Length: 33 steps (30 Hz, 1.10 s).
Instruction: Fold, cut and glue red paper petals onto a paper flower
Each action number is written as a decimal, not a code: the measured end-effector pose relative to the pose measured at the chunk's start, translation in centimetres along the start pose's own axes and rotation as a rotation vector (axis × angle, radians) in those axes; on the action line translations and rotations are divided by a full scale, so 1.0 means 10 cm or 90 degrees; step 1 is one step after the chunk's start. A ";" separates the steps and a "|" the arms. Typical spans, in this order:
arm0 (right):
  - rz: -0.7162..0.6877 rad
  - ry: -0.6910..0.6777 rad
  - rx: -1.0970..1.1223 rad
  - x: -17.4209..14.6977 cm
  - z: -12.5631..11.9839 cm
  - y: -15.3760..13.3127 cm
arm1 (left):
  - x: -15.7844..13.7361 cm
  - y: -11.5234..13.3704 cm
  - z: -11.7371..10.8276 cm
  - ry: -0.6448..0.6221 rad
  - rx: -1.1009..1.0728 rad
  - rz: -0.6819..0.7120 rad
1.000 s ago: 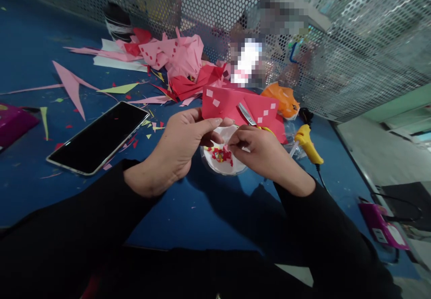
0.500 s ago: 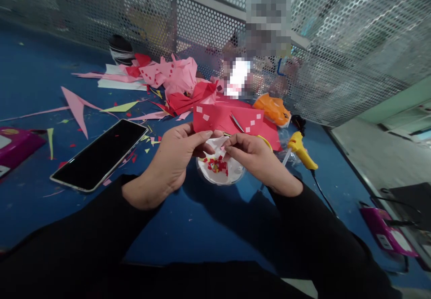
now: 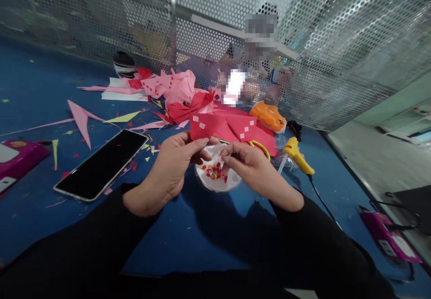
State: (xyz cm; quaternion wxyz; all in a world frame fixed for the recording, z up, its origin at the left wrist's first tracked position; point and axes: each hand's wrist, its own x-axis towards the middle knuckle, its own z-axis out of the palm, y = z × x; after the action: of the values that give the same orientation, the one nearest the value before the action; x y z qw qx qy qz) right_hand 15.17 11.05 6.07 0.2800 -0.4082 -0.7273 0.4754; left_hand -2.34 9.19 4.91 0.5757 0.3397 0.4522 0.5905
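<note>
Hands: two in view, both bare, in black sleeves. We find the left hand loosely curled, thumb forward, beside the lower left corner of one red card; we cannot tell whether it grips anything. We see the right hand with thumb and forefinger brought together on what looks like one pink bit, over the bowl.

Bowl: one, white inside, on the blue table between and just below the hands. We note red, yellow and pale bits in it, too many and too small to count.

Card: it stands behind the bowl and carries five pale squares, two at left and three at right.

Around these we count one pair of scissors, its yellow handle partly hidden behind the right hand; one yellow glue gun to the right; one orange packet farther back; one phone, dark-screened, left of the left hand; two purple boxes, one at far left, one at far right; and one scrap heap, pink and red, its pieces overlapping beyond counting.
</note>
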 end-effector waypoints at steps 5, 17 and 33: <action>-0.111 0.075 -0.073 -0.17 -0.06 -0.24 | -0.04 0.02 0.01 -0.035 0.052 0.024; -0.105 0.122 -0.126 -0.09 -0.43 -0.17 | -0.10 -0.03 0.02 -0.204 0.170 0.011; -0.097 0.180 -0.176 -0.08 -0.42 -0.17 | -0.15 -0.05 0.04 -0.101 0.225 0.223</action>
State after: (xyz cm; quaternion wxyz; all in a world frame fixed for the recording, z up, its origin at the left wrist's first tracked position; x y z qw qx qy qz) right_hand 18.37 11.93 9.29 0.3558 -0.4491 -0.7680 0.2863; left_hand -1.62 7.70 4.81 0.4298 0.5533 0.4361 0.5648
